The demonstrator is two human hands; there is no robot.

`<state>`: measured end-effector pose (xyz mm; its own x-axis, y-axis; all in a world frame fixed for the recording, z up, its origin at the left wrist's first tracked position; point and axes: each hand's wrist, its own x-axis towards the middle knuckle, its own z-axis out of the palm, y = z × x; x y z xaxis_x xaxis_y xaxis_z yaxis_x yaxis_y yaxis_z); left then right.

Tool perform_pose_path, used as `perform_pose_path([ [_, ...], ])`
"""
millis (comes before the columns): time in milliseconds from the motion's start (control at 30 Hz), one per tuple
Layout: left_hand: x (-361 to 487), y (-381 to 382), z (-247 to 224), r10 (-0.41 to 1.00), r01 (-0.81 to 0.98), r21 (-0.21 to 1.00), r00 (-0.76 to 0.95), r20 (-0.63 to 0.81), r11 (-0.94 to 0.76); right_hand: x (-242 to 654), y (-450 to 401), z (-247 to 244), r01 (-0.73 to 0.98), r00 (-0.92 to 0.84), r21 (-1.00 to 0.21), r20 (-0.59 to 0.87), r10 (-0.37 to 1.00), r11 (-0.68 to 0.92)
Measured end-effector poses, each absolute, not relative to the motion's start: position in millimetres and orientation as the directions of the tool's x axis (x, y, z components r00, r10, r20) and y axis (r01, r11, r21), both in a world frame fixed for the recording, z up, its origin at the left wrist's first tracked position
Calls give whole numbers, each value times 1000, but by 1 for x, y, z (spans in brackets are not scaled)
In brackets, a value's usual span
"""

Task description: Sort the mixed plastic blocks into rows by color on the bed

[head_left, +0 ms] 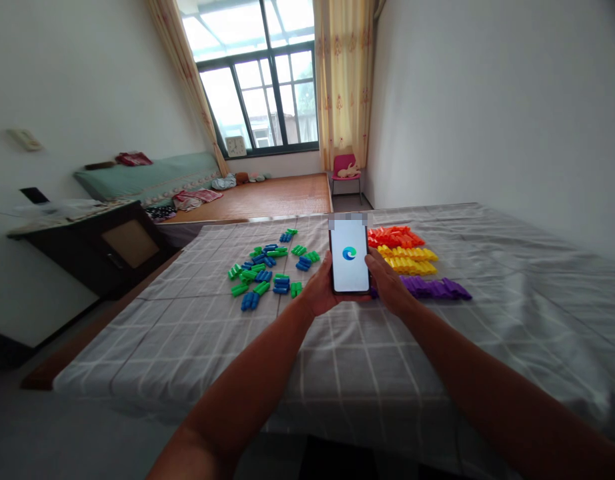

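A phone stands upright between my hands, its lit white screen showing a blue-green swirl logo. My left hand grips its left side, and my right hand holds its right edge. Left of the phone, several green pieces and blue pieces lie scattered in small bundles on the grey checked cloth. On the right are a heap of orange-red pieces, rows of yellow pieces and a row of purple pieces, partly hidden by my right hand.
Beyond the cloth-covered surface is a low wooden platform with crumpled clothes. A dark cabinet stands at the left. A pink chair is near the curtain, and a white wall runs along the right.
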<state>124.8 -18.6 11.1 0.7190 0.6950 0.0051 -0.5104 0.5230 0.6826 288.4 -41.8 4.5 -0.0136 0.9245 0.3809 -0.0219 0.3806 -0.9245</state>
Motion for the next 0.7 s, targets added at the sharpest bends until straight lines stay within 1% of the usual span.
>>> perform_pose_path([
  [700, 125, -19, 13, 701, -500, 697, 713, -6, 514, 290, -43, 6, 17, -22, -924, 382, 924, 382],
])
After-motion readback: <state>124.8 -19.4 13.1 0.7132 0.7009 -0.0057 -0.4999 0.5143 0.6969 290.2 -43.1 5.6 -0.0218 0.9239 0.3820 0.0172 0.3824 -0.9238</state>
